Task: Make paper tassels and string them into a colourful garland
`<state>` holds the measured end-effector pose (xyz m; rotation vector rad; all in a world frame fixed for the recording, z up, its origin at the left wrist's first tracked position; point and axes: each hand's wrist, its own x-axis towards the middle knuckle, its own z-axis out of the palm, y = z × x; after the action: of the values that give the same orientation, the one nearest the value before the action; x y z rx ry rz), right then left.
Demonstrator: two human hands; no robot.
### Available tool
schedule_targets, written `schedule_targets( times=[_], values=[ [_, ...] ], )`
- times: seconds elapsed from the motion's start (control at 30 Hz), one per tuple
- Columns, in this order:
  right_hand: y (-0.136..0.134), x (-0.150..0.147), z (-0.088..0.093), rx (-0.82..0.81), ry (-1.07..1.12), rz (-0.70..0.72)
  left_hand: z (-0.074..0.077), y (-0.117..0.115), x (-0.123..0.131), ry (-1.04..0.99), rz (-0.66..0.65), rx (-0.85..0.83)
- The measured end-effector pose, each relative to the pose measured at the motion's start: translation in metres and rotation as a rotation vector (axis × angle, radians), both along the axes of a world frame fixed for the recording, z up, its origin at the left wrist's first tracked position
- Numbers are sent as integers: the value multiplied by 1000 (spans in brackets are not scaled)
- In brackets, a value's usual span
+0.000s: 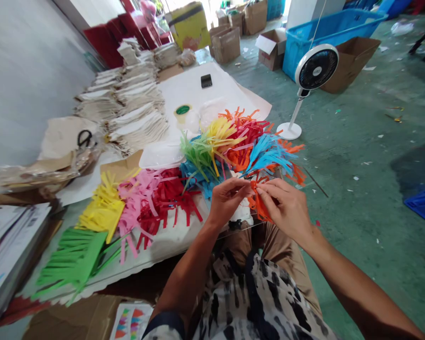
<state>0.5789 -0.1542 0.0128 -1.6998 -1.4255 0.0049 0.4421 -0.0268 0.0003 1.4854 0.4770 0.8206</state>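
My left hand [227, 200] and my right hand [285, 207] meet over my lap, both pinched on an orange fringed paper strip [258, 204]. Just beyond them fans out a multicoloured bundle of fringed paper [233, 146] in green, yellow, orange, red and blue. On the table to the left lie flat fringed sheets: green [74, 259], yellow [102, 208], pink [134, 203] and red [170, 198].
Stacks of beige cloth bags [127, 104] fill the table's back left, with scissors [85, 138], a tape roll [182, 111] and a black calculator [206, 80]. A white fan [313, 71] stands on the green floor by cardboard boxes [226, 45] and a blue crate [326, 33].
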Motion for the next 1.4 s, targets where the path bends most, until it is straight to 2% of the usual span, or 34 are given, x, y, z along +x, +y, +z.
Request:
schedule_targets(
  times=[0.17, 0.3, 0.4, 0.53, 0.6, 0.67, 0.8, 0.97, 1.03, 1.13, 1.2, 1.27, 1.33, 1.4],
  values=[
    [-4, 3, 7, -2, 83, 51, 0, 0, -2, 28, -37, 32],
    [-7, 4, 10, -11, 83, 57, 3, -1, -2, 100, -23, 119],
    [-7, 3, 11, -32, 141, 71, 9, -5, -2, 180, 8, 304],
    [-3, 3, 7, -51, 234, 74, 20, -8, -2, 315, 5, 683],
    [0, 4, 2, -41, 308, 83, 24, -6, -2, 348, 21, 762],
    [1, 5, -2, -16, 366, 93, 27, -2, -4, 320, 52, 706],
    [3, 3, -2, 74, 367, 111, 32, 4, -7, 180, 18, 426],
    [8, -6, 4, 214, 423, 107, 35, -6, 1, 94, 7, 308],
    [10, -6, 4, 249, 457, 54, 31, -13, 6, 32, -87, 149],
    [13, 0, 3, 288, 532, -14, 18, -23, 13, 14, -286, -72],
    [14, 7, 3, 274, 674, -37, 8, -27, 15, 86, -330, -111],
    [15, 13, 4, 218, 904, -29, 4, -28, 13, 164, -319, -134],
    [16, 18, 4, 159, 1140, 3, 6, -26, 9, 222, -346, -168],
    [18, 23, 3, 110, 1300, 49, 13, -22, 3, 284, -426, -176]
  ],
)
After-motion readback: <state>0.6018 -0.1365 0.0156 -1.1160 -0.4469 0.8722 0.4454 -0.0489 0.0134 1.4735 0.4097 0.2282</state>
